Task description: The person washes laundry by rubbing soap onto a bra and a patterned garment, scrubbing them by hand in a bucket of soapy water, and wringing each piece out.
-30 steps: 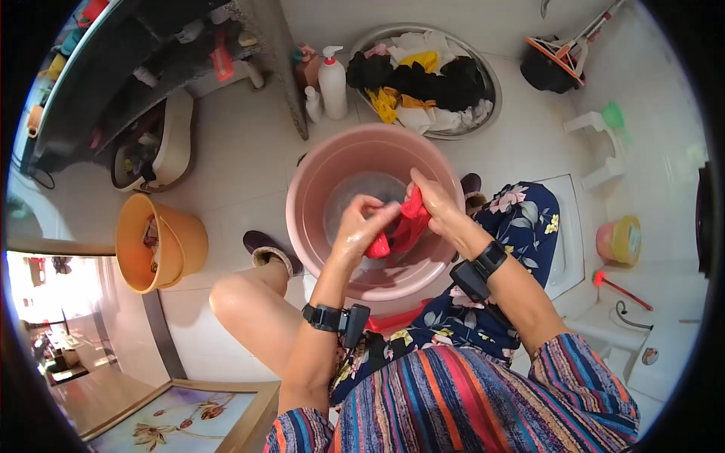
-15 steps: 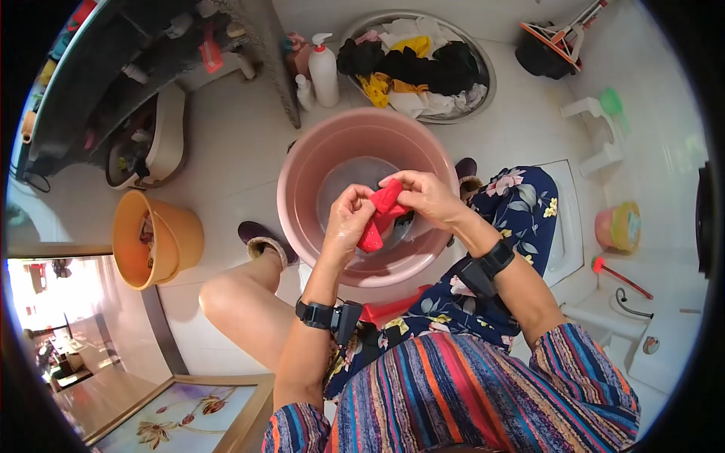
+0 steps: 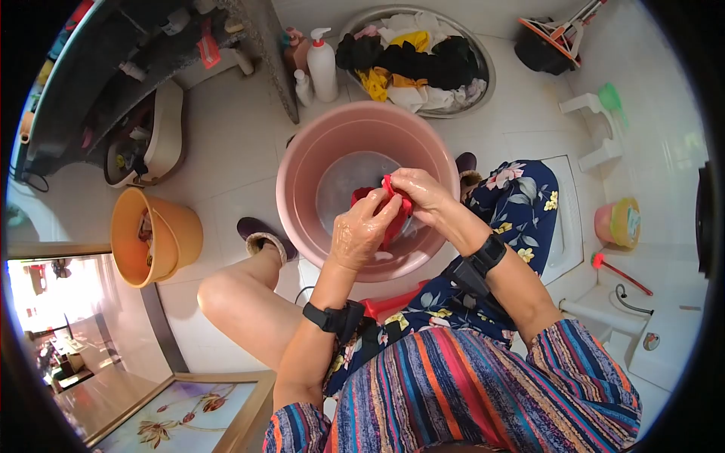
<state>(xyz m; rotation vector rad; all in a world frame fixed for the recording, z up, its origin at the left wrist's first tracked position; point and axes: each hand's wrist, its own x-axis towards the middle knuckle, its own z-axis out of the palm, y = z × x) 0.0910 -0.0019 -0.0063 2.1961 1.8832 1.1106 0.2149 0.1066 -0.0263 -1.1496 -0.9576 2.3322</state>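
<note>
Over the large pink basin (image 3: 306,162), both of my wet hands grip a small piece of red cloth (image 3: 393,229). My left hand (image 3: 361,232) has its fingers closed on the near side of the cloth, its wet back facing up. Pinching a folded edge of it is my right hand (image 3: 424,198), held just to the right. The fingers hide part of the cloth, so its exact kind cannot be made out. Cloudy water (image 3: 340,185) lies in the bottom of the basin.
Behind the basin stands a metal tub (image 3: 489,83) heaped with black, white and yellow clothes (image 3: 423,64). A white pump bottle (image 3: 323,72) is beside it. An orange bucket (image 3: 185,234) stands at the left, a black bucket (image 3: 538,57) at the back right.
The cloth was stretched between my hands and is now bunched up. My left hand has turned over it and moved right; my right hand now curls more tightly.
</note>
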